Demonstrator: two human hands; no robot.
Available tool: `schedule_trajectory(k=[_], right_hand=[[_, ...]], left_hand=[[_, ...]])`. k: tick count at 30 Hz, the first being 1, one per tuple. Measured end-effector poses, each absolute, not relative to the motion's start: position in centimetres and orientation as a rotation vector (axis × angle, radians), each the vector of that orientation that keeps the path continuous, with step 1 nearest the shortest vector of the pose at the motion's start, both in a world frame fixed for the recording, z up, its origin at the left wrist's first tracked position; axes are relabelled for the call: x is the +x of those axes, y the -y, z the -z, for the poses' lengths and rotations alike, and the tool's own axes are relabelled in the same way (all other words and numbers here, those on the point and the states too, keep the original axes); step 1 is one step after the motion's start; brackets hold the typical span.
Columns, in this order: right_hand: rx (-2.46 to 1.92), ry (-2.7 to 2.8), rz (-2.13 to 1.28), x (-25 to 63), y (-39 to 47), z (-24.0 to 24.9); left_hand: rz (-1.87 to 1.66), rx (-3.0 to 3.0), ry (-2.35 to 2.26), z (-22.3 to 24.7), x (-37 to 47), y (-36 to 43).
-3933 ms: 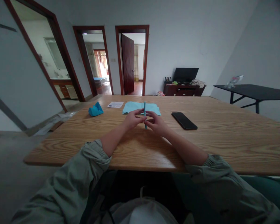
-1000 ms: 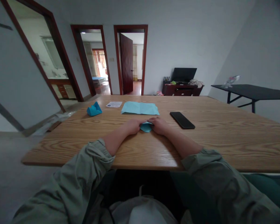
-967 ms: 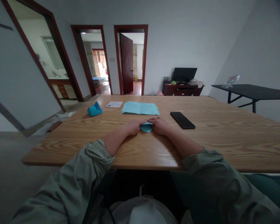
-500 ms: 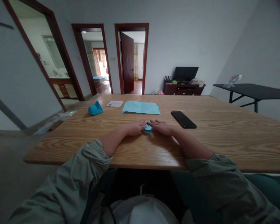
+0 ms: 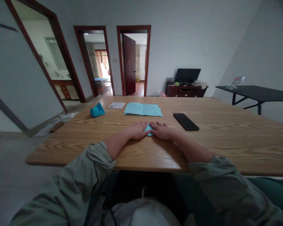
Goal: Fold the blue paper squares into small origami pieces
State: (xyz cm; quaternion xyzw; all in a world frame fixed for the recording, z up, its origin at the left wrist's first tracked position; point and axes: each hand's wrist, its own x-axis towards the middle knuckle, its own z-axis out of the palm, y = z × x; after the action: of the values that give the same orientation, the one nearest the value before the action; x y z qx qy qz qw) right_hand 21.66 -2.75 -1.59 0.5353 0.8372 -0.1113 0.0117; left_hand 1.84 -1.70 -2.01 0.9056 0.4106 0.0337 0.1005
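A small folded piece of light blue paper (image 5: 149,128) lies on the wooden table (image 5: 85,150), between my two hands. My left hand (image 5: 138,130) rests flat on its left side, fingers stretched out. On its right side lies my right hand (image 5: 161,130), likewise flat with the fingers spread. Parts of the folded paper are hidden under the fingertips. Beyond the hands is a larger light blue sheet (image 5: 143,109) with a crease down its middle. A darker blue folded paper shape (image 5: 97,110) stands to the left.
A black phone (image 5: 186,121) lies to the right of my hands. A white printed card (image 5: 117,105) is near the far edge. Past the table are a black table (image 5: 257,92) at the right and a television (image 5: 187,75) on a dark cabinet (image 5: 186,91).
Both hands have shifted slightly on the folded paper and lie flatter, with the fingers further apart. More of the paper's upper part shows between them.
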Motion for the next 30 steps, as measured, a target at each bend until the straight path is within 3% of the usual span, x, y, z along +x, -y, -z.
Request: schedule_trajectory(k=[19, 30], right_hand=[[1.568, -2.704, 0.310, 21.7, 2.1, 2.3], [1.802, -2.656, 0.164, 21.7, 2.1, 2.8]], left_hand=[[0.008, 2.603, -1.282, 1.2, 2.2, 2.2], [-0.104, 2.541, -1.441, 1.6, 1.0, 1.4]])
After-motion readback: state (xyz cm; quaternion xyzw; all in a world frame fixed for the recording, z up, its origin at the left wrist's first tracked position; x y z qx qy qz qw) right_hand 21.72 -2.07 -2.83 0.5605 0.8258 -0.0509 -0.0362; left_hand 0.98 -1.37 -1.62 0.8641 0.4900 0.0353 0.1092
